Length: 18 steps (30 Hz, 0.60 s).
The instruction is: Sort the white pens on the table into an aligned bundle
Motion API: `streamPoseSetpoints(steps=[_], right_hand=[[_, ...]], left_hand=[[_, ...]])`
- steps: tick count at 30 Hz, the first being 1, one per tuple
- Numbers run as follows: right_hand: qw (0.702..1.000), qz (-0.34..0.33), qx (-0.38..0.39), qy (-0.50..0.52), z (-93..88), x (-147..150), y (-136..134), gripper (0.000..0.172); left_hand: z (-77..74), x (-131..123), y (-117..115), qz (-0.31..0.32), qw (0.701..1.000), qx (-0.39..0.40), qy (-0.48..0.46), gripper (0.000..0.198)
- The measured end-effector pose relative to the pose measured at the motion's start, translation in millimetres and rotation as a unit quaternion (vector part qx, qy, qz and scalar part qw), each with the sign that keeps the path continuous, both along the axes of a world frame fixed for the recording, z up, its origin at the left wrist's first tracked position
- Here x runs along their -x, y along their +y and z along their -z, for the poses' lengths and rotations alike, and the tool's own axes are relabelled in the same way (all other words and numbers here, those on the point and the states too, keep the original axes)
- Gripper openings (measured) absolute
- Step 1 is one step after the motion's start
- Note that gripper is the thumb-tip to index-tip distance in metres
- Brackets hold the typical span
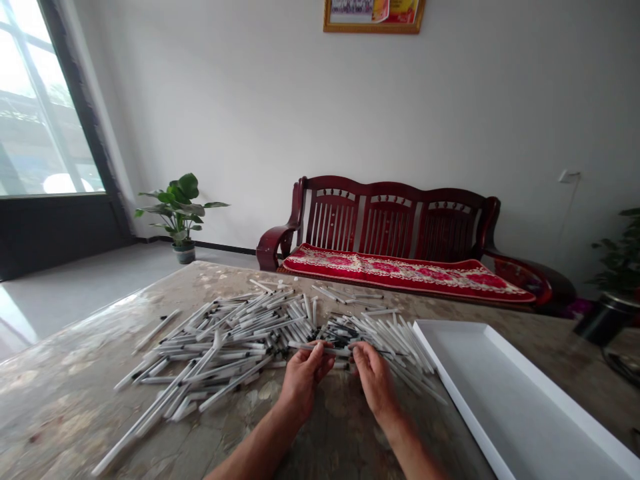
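Observation:
My left hand (306, 377) is closed around a slim white pen (334, 351), thumb on top, with the pen lying level from left to right. At the pen's right end, the fingertips of my right hand (374, 380) are pinched together; the small part between them is hard to make out. To the left and behind my hands spreads a heap of white pens (235, 340) with black ends. Just beyond my hands are dark pen parts, probably caps (343, 328). A row of white pens (397, 337) fans out behind my right hand.
Right of the pens stands a shallow white box (530, 400) on the stone-patterned table (65, 400). A dark canister (607, 317) is at the far right. Past the table are a red wooden bench (390, 220) and a potted plant (183, 207).

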State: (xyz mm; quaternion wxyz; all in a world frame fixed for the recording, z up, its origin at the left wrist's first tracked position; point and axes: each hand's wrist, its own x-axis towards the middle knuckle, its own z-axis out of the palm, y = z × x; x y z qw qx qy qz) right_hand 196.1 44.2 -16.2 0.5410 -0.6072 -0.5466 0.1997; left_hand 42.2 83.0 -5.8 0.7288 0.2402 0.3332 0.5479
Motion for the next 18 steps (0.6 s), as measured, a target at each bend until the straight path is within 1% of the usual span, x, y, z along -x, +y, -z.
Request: streamPoseSetpoints(steps=[2, 4, 8, 13, 16, 18], right_hand=[[1.0, 0.0, 0.011, -0.021, 0.5, -1, 0, 0.044], [1.0, -0.008, 0.002, -0.029, 1.8, -1, 1, 0.04], [0.998, -0.002, -0.038, -0.043, 3.3, 0, 3, 0.027], [0.986, 0.006, -0.1, -0.131, -0.2, 0, 2, 0.024], [0.978, -0.008, -0.138, -0.158, -3.2, 1, 1, 0.023], [0.979, -0.019, -0.144, -0.144, -4.3, 2, 1, 0.022]], left_hand=[[-0.6, 0, 0, -0.003, 1.0, -0.001, 0.008, 0.027], [-1.8, -1, -1, -0.01, 1.0, 0.001, 0.01, 0.027], [-5.5, -2, -3, -0.026, 1.0, 0.015, 0.011, 0.023], [-10.9, -3, -4, -0.053, 0.997, 0.05, 0.022, 0.012], [-13.7, -3, -5, -0.061, 0.995, 0.072, 0.026, 0.015], [-14.9, -2, -4, -0.063, 0.995, 0.076, 0.025, 0.018]])
